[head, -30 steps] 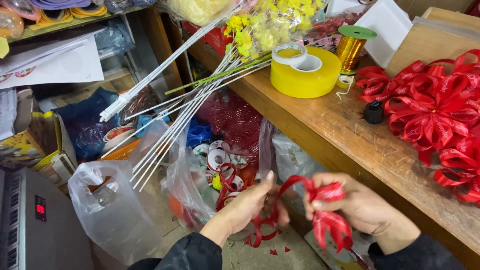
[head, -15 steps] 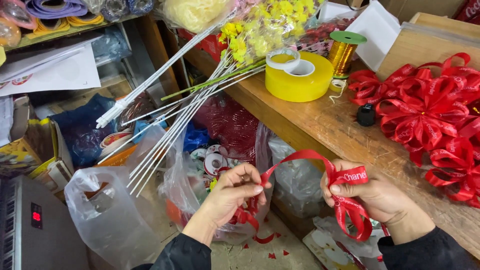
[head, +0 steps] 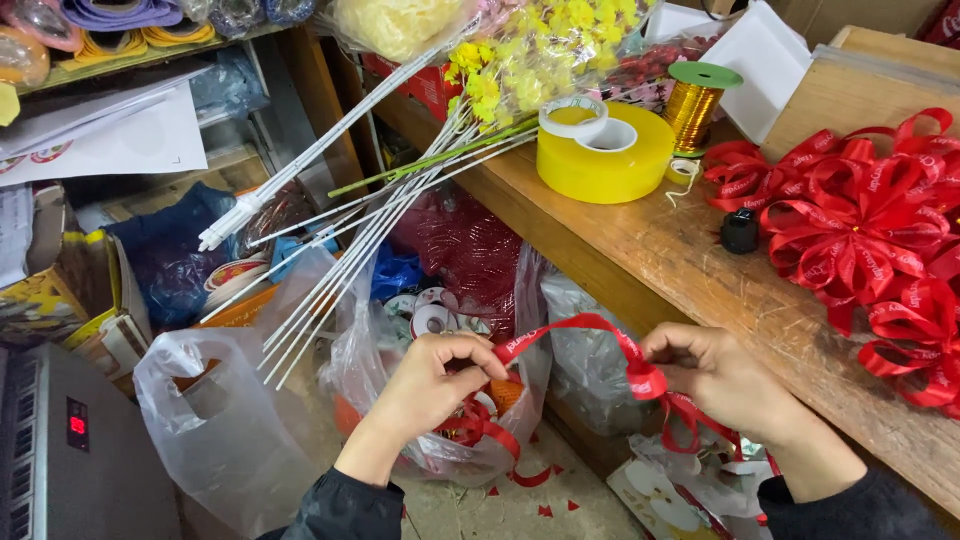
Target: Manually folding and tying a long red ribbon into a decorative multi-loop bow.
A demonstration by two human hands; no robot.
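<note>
A length of red ribbon (head: pixel 570 332) arches between my two hands below the edge of the wooden bench. My left hand (head: pixel 435 378) pinches one end of it, and more ribbon hangs in loops under that hand. My right hand (head: pixel 715 375) grips the other end, where the ribbon is gathered into a fold, with tails trailing down past my wrist. A pile of finished red ribbon bows (head: pixel 865 230) lies on the bench to the right, above my right hand.
The wooden bench (head: pixel 640 250) carries a big yellow tape roll (head: pixel 605 150), a gold thread spool (head: pixel 695 105) and a small black cap (head: pixel 740 230). White sticks with yellow flowers (head: pixel 370 215) lean off it. Plastic bags (head: pixel 225 420) crowd the floor, beside a grey heater (head: pixel 70 450).
Both hands have risen and moved apart, drawing the ribbon out into an arch. The right hand has shifted its grip along the ribbon and bunched it into a fold.
</note>
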